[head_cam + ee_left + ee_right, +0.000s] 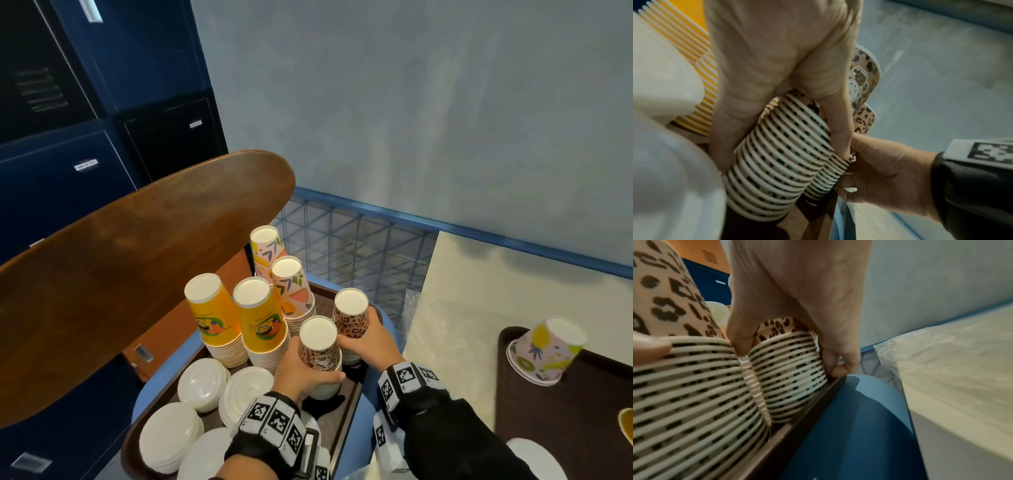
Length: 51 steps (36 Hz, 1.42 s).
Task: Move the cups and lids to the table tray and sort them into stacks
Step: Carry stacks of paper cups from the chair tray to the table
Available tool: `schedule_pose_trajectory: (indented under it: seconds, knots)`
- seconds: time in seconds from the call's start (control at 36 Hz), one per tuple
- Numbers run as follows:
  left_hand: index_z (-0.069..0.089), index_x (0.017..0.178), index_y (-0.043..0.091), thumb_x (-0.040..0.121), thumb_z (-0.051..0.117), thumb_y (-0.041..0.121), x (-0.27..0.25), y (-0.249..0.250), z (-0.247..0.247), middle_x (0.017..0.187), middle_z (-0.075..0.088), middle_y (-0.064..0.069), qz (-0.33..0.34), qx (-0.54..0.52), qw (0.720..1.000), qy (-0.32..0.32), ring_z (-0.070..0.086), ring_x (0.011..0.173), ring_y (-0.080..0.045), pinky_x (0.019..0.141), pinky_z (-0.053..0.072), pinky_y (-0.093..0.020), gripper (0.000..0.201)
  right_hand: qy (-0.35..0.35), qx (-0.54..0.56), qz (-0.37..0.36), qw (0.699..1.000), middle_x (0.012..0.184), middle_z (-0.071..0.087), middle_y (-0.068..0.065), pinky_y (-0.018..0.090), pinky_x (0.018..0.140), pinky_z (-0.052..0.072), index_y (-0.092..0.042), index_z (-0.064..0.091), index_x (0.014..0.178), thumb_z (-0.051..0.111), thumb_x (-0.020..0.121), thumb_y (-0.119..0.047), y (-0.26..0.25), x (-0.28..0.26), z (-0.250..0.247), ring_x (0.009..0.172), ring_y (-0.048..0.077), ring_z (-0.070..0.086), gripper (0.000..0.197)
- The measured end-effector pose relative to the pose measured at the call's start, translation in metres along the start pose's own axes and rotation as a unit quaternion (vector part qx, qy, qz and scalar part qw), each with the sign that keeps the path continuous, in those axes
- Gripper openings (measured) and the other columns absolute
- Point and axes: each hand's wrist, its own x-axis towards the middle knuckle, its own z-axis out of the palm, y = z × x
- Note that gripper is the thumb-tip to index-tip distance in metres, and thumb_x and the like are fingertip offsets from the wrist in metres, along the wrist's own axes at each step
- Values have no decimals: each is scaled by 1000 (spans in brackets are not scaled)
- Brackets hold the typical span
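Two upside-down stacks of leopard-print cups stand on a brown tray that rests on a blue chair seat. My left hand grips the near leopard stack around its rims. My right hand grips the far leopard stack by its lower rims. Two orange cup stacks, two floral stacks and several white lid piles share the same tray. At the right a dark table tray carries one tipped floral cup stack.
A brown wooden chair back rises left of the tray. A cream table with clear plastic wrap lies to the right, beyond a blue wire basket. Dark blue lockers fill the left background.
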Motion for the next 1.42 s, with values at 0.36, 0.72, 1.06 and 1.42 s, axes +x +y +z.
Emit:
schedule_pose_trajectory:
  seconds: [0.36,0.72,1.06,1.42]
  knots:
    - [51,101,35,61,84,6,-29,21,3,110,63,5,-4,-110,994,12,57,99,-14,99,45,-52,59,17,122,-21,992,118,62,-1,33,98,46,-36,44,115,84,64,-18,-7,-11,-8,112,13,59,67]
    - [60,112,18,41,92,24,-79,82,60,99,74,2,57,-83,983,-151,70,94,-13,76,59,-35,78,150,262,-8,953,120,63,1,35,98,49,-20,52,122,87,53,-28,-15,-95,-108,112,16,60,79]
    - [61,111,13,62,80,2,-150,146,218,95,74,3,88,-65,945,-309,69,88,-12,63,56,-24,54,361,252,3,898,117,62,-1,21,87,43,-28,50,119,80,68,-9,59,-237,-281,108,12,58,62]
    - [54,123,12,64,80,1,-204,189,459,114,68,-4,101,-36,913,-395,63,105,-18,96,50,-44,65,516,187,58,834,114,60,6,26,81,43,-29,47,110,81,68,-12,182,-328,-462,105,20,58,57]
